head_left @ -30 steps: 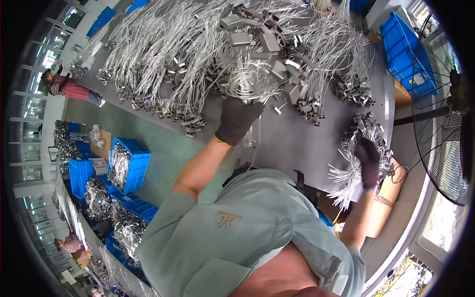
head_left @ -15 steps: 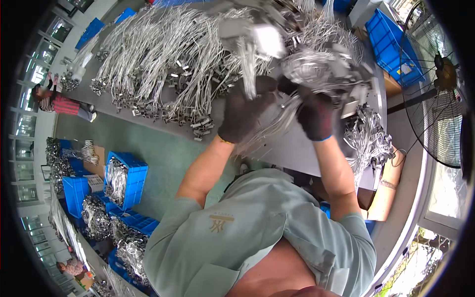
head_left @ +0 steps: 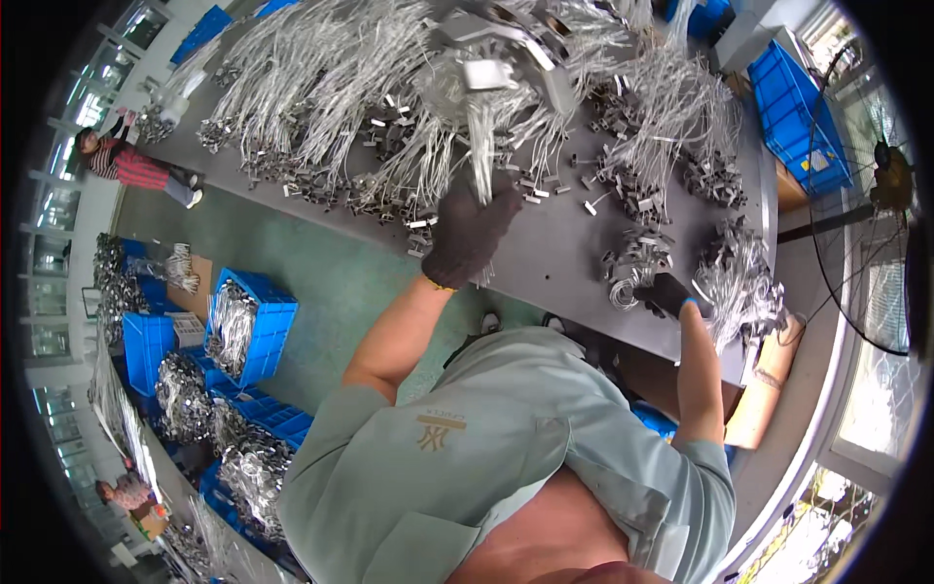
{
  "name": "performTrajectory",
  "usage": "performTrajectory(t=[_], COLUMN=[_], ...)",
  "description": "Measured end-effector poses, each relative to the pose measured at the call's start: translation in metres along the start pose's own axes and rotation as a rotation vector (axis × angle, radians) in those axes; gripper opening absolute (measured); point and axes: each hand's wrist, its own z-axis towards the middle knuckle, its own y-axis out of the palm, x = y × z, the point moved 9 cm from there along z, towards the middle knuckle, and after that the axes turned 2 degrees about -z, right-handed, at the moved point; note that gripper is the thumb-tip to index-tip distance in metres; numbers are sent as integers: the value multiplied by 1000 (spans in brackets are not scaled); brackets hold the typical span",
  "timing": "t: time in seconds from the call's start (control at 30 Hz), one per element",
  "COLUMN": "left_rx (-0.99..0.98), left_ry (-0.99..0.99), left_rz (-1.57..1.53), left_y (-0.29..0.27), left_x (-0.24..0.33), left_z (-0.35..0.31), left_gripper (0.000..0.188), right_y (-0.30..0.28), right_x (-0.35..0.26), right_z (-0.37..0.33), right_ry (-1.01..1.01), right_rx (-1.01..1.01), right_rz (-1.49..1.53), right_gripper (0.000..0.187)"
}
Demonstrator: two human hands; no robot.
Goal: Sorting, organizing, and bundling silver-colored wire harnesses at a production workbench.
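Note:
My left hand (head_left: 472, 229), in a dark knit glove, is closed around a bundle of pale wire cables (head_left: 483, 146). The bundle stands up from the fist, and flat grey metal-looking pieces blur at its upper end. Further right and lower, my gloved right hand (head_left: 666, 294) has its fingers curled at the edge of a coiled cable bundle (head_left: 634, 261) with small metal ends, lying on the grey table (head_left: 574, 277). The fingertips are partly hidden against the coil. A second loose cable bundle (head_left: 735, 282) lies just right of that hand.
Long rows of cables with metal ends (head_left: 331, 97) cover the table's far side. A blue crate (head_left: 798, 117) and a black fan (head_left: 876, 195) stand at right. Filled blue crates (head_left: 258, 331) sit lower left. Another person (head_left: 136, 165) stands beyond the table's left end.
My right hand has moved from beside the left one down to the right, and a coiled bundle now lies on the table there. The left hand still holds its cables up.

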Motion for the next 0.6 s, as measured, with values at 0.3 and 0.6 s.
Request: performTrajectory(t=[0.3,0.6], left_rx=[17,-183], left_ry=[177,85], left_rz=[522,194], left_y=[72,108], left_x=[-3,27], left_z=[-19,3], left_gripper=[28,56], right_y=[-104,-132], right_x=[-216,-267], right_z=[-104,-161], right_ry=[-924,-1156], right_rx=[136,1060], right_rz=[654,-255], right_gripper=[50,9])
